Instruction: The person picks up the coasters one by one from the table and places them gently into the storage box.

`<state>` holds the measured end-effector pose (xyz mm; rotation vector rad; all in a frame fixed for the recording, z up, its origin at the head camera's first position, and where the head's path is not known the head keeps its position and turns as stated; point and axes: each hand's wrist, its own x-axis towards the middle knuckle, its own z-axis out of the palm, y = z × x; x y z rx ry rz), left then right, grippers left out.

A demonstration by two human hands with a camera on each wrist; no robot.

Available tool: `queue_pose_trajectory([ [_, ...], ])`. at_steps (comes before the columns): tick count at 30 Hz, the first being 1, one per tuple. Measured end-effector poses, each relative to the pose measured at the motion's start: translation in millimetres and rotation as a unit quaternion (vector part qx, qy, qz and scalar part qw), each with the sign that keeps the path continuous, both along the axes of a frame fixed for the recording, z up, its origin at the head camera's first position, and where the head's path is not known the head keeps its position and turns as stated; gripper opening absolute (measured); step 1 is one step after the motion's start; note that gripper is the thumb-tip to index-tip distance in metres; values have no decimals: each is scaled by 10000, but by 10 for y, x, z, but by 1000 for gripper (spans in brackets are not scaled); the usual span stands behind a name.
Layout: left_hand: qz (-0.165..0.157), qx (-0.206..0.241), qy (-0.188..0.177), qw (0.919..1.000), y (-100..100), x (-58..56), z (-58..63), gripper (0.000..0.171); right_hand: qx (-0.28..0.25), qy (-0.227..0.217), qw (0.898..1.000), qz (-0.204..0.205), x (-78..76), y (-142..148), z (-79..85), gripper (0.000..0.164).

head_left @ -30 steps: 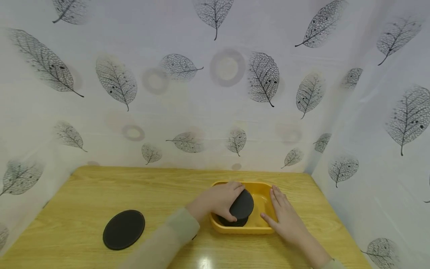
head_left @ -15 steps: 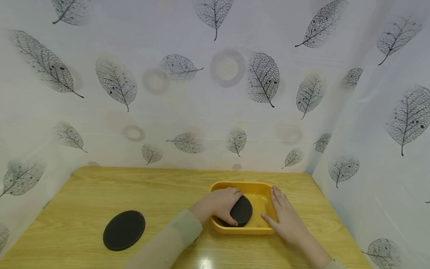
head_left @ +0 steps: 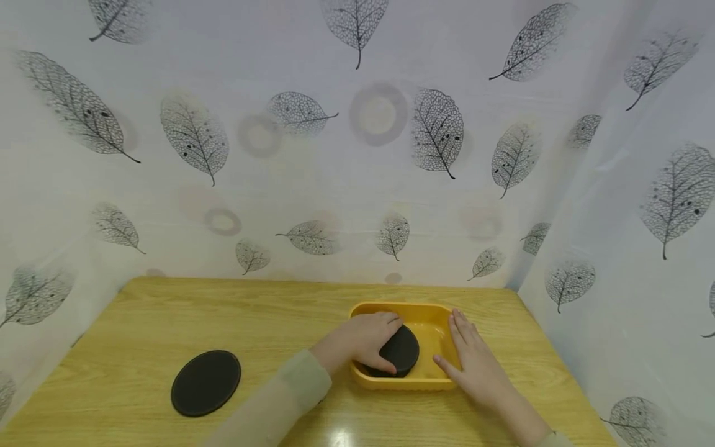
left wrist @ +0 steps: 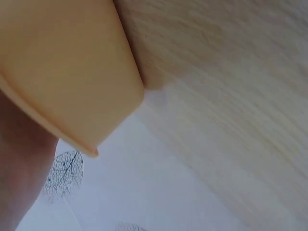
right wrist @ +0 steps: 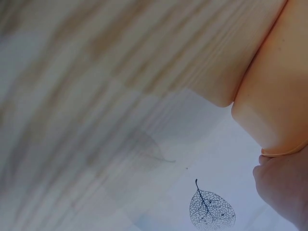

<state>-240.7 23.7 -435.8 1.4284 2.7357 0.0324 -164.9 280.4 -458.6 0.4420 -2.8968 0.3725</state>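
Observation:
In the head view, my left hand (head_left: 368,340) reaches over the left rim of a yellow rectangular tray (head_left: 402,383). Thumb and fingers span a black round coaster (head_left: 403,349) lying low inside, gripping it by its edges; its left part is hidden under the hand. Whether more coasters lie beneath it I cannot tell. My right hand (head_left: 475,363) rests on the tray's right rim, fingers straight along it and thumb over the inside. Both wrist views show the tray's outer wall (left wrist: 72,67), with part of a hand at its rim.
Another black round coaster (head_left: 205,382) lies flat on the wooden table (head_left: 268,323), well left of the tray. A white curtain (head_left: 335,174) with a leaf print hangs behind the table and along its sides.
The black coaster under my left hand has gone from tilted and raised to lower and flatter in the tray, the hand sinking with it. My right hand stays put.

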Motion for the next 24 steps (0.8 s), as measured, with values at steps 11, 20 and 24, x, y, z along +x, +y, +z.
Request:
queue_pose_trajectory([
  [11, 43, 395, 471, 9981, -583, 42, 178, 90, 66, 63, 9999, 45, -26, -4, 18, 85],
  [20, 678, 558, 632, 9941, -1256, 208, 158, 86, 92, 114, 9999, 63, -44, 26, -5, 85],
  [24, 961, 643, 590, 9915, -1548, 358, 166, 85, 67, 67, 9999, 51, -22, 43, -33, 85],
])
